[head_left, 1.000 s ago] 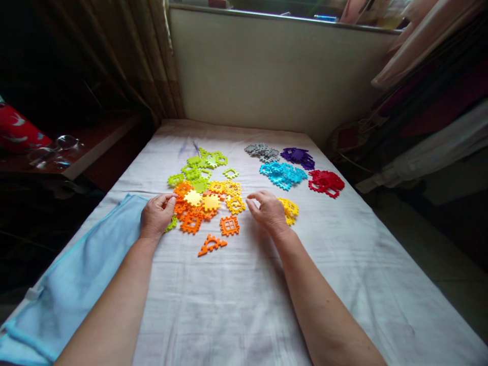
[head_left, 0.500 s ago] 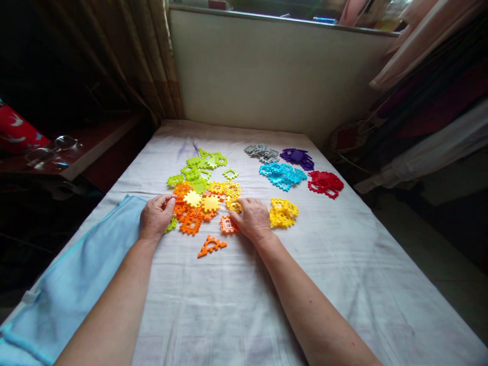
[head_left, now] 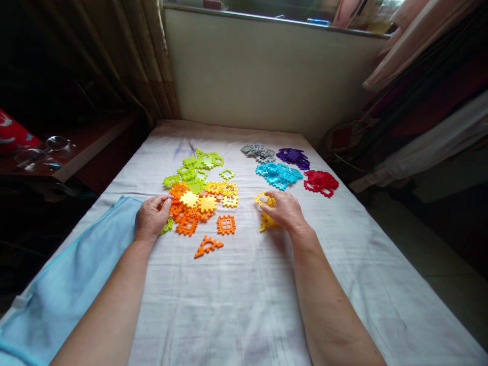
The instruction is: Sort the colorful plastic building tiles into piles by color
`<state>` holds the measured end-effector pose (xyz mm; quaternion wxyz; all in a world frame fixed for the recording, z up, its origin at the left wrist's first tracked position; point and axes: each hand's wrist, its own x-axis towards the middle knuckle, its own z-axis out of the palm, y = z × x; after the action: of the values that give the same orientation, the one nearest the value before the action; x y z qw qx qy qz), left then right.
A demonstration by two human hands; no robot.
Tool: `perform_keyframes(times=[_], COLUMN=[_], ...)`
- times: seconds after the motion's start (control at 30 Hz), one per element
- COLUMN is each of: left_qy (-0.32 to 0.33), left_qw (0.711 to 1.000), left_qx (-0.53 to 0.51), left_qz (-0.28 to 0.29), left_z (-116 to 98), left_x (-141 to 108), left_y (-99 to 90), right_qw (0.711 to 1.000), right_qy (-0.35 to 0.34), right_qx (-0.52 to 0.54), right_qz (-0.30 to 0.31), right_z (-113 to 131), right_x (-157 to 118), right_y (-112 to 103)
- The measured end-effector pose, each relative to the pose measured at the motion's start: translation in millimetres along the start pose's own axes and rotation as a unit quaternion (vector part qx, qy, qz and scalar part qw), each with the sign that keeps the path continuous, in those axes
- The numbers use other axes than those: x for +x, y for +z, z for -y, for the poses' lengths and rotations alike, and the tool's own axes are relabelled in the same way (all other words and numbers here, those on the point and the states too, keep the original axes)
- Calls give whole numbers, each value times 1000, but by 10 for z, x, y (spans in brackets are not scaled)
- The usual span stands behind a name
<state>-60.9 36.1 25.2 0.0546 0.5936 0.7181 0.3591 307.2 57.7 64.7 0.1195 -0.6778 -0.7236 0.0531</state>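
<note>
My right hand (head_left: 286, 209) grips a yellow interlocking tile (head_left: 263, 199) with a round opening. It hovers over the yellow pile (head_left: 267, 222), most of which the hand hides. My left hand (head_left: 153, 216) rests at the left edge of the orange tiles (head_left: 187, 223), fingers curled with thumb against forefinger; whether anything is between them I cannot make out. Plain yellow tiles (head_left: 208, 204) lie on top of the orange ones. A yellow window tile (head_left: 230, 201), an orange window tile (head_left: 226, 224) and an orange triangle (head_left: 208, 245) lie to the right and in front.
Green tiles (head_left: 198, 168) are heaped behind the orange ones. At the back right sit grey (head_left: 258, 152), purple (head_left: 293, 158), blue (head_left: 279, 175) and red piles (head_left: 321, 182). A light-blue cloth (head_left: 84, 274) covers the bed's left side. Glasses (head_left: 46, 151) lie on a side table.
My right hand has moved right with a yellow tile, from beside the orange tiles to over the yellow pile. A yellow window tile is now uncovered. My left hand stays at the orange tiles.
</note>
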Motion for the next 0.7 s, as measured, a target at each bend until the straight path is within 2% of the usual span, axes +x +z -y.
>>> perform_keyframes(times=[0.17, 0.27, 0.37, 0.57, 0.7], left_qy=[-1, -2, -2, -4, -8], left_qw=[1000, 1000, 1000, 1000, 1000], left_qx=[4, 5, 5, 2, 1], left_qz=[-3, -1, -4, -3, -2], left_z=[-10, -4, 9, 15, 8], left_x=[-1, 1, 3, 10, 9], left_y=[-5, 1, 10, 9, 5], right_qw=[999, 999, 997, 989, 988], right_qy=[-15, -30, -70, -141, -153], right_qx=[-6, 4, 23, 28, 14], right_qz=[49, 28, 2, 32, 18], right_z=[-83, -32, 158, 670, 776], right_x=[-10, -6, -11, -119, -172], right_y=[-87, -133, -100, 179, 314])
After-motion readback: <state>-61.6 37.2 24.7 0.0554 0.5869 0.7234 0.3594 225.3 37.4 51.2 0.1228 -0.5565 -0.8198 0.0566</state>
